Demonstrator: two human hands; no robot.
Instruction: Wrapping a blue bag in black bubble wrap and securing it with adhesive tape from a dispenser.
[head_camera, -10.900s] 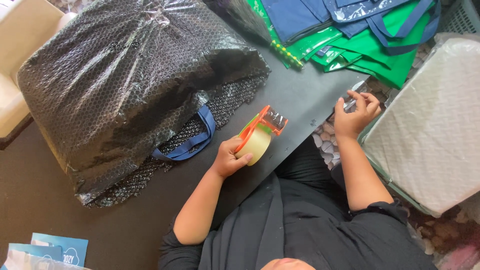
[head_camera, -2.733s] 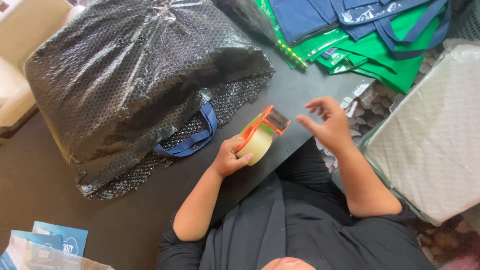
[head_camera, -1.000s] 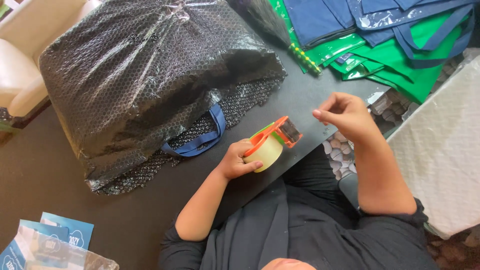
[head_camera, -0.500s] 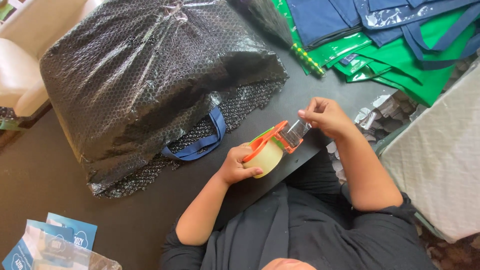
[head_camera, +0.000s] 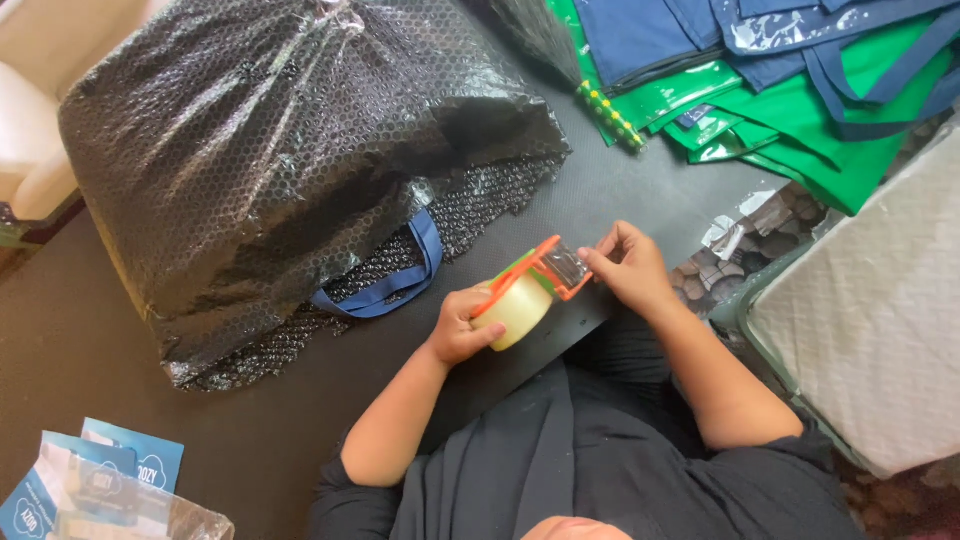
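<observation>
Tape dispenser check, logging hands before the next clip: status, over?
Left hand grips orange tape dispenser. Right hand pinches at its front end. Bubble-wrapped bundle beside, apart.

An orange tape dispenser (head_camera: 530, 285) is sitting just below the centre of the frame, held up off the dark tabletop and tilting so its head is pointing to the upper right. It is carrying a fat roll of pale yellowish tape (head_camera: 515, 310), which is filling the lower left part of the frame of the dispenser. At the upper right end, the orange cutter head is showing a strip of clear tape (head_camera: 566, 268) glinting grey across it, its free end reaching toward the right.
</observation>
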